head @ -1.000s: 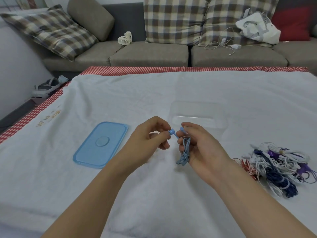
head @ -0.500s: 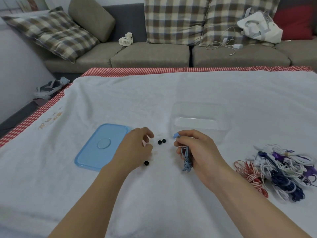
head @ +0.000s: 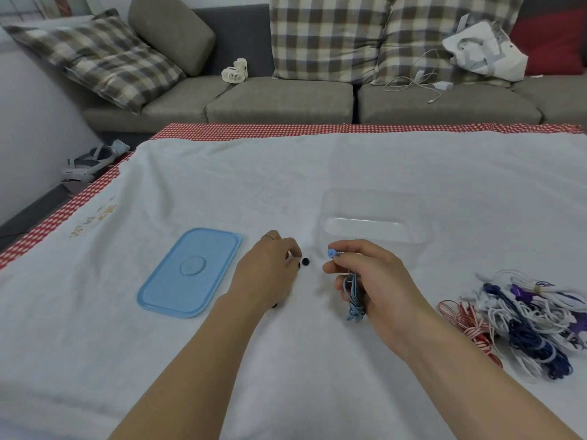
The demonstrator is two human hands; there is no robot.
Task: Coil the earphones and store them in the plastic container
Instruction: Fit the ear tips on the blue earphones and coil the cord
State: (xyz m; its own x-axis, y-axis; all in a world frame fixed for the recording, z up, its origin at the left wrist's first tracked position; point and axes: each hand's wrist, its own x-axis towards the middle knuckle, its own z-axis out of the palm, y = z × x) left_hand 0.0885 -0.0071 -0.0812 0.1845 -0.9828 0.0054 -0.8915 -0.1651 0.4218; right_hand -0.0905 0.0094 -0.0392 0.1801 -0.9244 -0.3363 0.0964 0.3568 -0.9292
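My right hand (head: 374, 281) grips a coiled bundle of blue earphones (head: 352, 295), and one blue earbud (head: 332, 253) sticks out past the thumb. My left hand (head: 270, 271) is lowered to the cloth, its curled fingertips closing on a small black ear tip (head: 298, 265) that is half hidden. A second black ear tip (head: 305, 261) lies loose just to its right, and a third (head: 274, 304) peeks out under the left wrist. The clear plastic container (head: 365, 222) stands open just beyond my right hand.
The container's blue lid (head: 190, 271) lies flat to the left of my left hand. A tangled pile of white, dark blue and purple earphones (head: 533, 319) sits at the right, with a red-and-white set (head: 467, 322) on its near side. A sofa with cushions runs behind the table.
My left hand let go of the blue earbud, dropped to the cloth and slid right onto the black ear tips. My right hand sank slightly with the blue coil.
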